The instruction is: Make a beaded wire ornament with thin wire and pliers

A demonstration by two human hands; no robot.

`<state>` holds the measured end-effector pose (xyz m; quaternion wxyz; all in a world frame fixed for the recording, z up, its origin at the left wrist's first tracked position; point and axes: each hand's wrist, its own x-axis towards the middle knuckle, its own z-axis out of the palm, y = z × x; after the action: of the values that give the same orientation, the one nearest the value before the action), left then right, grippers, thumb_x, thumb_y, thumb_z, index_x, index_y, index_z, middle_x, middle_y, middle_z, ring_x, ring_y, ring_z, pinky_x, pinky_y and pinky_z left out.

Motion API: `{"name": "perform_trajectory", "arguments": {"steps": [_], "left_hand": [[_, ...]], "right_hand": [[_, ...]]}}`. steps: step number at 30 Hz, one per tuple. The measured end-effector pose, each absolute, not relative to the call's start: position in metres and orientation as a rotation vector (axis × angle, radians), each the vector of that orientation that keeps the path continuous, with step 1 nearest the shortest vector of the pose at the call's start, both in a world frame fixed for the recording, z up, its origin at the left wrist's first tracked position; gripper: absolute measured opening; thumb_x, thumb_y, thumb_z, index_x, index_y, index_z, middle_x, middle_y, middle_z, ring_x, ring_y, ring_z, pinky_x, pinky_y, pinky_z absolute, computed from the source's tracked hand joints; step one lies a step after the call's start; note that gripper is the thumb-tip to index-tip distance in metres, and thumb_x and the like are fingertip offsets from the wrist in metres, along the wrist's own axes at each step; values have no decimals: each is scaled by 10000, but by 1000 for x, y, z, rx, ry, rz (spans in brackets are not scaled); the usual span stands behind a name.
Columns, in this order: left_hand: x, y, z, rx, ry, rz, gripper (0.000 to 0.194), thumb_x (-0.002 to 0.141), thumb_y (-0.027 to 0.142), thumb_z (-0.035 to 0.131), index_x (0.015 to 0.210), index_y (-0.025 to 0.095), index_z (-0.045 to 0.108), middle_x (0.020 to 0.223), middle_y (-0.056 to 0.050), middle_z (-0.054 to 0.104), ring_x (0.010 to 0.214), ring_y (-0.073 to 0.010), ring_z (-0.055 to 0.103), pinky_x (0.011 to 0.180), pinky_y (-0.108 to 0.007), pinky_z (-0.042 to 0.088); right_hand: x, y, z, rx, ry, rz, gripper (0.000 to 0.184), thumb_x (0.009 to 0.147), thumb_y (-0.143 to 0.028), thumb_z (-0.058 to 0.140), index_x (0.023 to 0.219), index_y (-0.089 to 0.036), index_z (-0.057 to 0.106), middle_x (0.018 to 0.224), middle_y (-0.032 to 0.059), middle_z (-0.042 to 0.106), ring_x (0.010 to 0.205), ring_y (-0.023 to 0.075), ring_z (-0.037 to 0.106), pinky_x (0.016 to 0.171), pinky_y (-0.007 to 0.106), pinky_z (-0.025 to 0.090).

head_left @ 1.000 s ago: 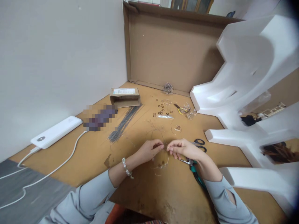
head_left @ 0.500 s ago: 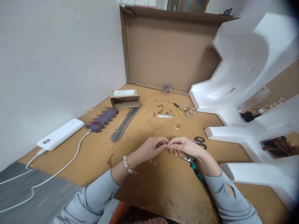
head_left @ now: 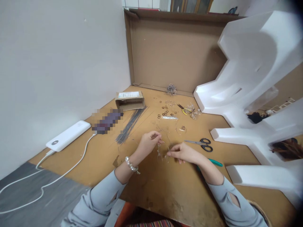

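Observation:
My left hand (head_left: 148, 142) is raised a little over the brown table (head_left: 99, 151), its fingers pinched on the top of a thin clear wire with small beads (head_left: 159, 152). My right hand (head_left: 181, 153) lies lower and to the right, fingers pinched on the wire's other end near the table. The beaded wire hangs between the two hands. A teal-handled tool (head_left: 214, 162) lies just behind my right wrist, partly hidden by it. Black-handled scissors (head_left: 200, 143) rest on the table beyond my right hand.
A bundle of thin dark wires (head_left: 130, 125), several small dark rings (head_left: 165, 111), yellow-handled pliers (head_left: 182, 109) and a small cardboard box (head_left: 129, 100) lie further back. A white power bank (head_left: 68, 136) with cable sits left. White foam blocks (head_left: 248, 82) stand right, a cardboard sheet (head_left: 175, 50) behind.
My hands, touching at the fingertips before, have drawn apart: the left rose up and left, the right dropped toward the table. The beaded wire now hangs stretched between them.

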<state>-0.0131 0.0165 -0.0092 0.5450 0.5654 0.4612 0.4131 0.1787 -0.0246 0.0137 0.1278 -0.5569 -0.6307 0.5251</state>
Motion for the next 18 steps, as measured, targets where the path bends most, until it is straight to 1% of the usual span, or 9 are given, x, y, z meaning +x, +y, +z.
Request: {"name": "perform_trajectory", "arguments": {"steps": [5, 8, 10, 13, 15, 18], "left_hand": [[-15, 18, -9, 1309, 1098, 1010, 188, 750, 334, 612, 761, 147, 588, 653, -36, 683, 655, -161, 661, 649, -285, 516], [-16, 18, -9, 1311, 1089, 1017, 179, 757, 322, 608, 775, 146, 587, 668, -38, 687, 666, -160, 663, 665, -292, 521], [-16, 18, -10, 1315, 1084, 1028, 175, 758, 319, 608, 781, 147, 589, 678, -35, 687, 676, -161, 666, 670, -293, 524], [-16, 17, -11, 1333, 1077, 1028, 178, 765, 325, 604, 786, 149, 587, 699, -34, 689, 692, -162, 670, 672, -288, 524], [-16, 17, -11, 1349, 1082, 1021, 176, 774, 325, 595, 794, 151, 587, 706, -36, 692, 700, -162, 671, 677, -287, 523], [-17, 17, -10, 1370, 1103, 1011, 175, 781, 326, 586, 805, 153, 588, 701, -37, 695, 696, -163, 669, 687, -293, 522]], "right_hand": [[173, -23, 9, -1590, -1707, 1459, 235, 682, -395, 654, 667, -162, 674, 451, -51, 508, 359, 43, 384, 402, 195, 298], [172, -20, 6, -1583, -1603, 1439, 208, 669, -369, 664, 687, -162, 663, 442, -56, 499, 353, 43, 363, 388, 198, 286], [172, -18, 5, -1566, -1523, 1447, 234, 649, -378, 680, 728, -159, 653, 482, -45, 543, 351, 41, 362, 372, 198, 273], [173, -17, 3, -1513, -1411, 1492, 332, 625, -405, 692, 832, -149, 645, 676, 15, 661, 362, 29, 370, 358, 198, 276], [173, -17, 3, -1470, -1352, 1526, 403, 616, -411, 696, 909, -143, 629, 791, 52, 691, 374, 26, 385, 362, 199, 297], [174, -17, 2, -1420, -1290, 1559, 498, 611, -409, 706, 1018, -157, 568, 843, 67, 703, 374, 33, 420, 373, 201, 332]]}}
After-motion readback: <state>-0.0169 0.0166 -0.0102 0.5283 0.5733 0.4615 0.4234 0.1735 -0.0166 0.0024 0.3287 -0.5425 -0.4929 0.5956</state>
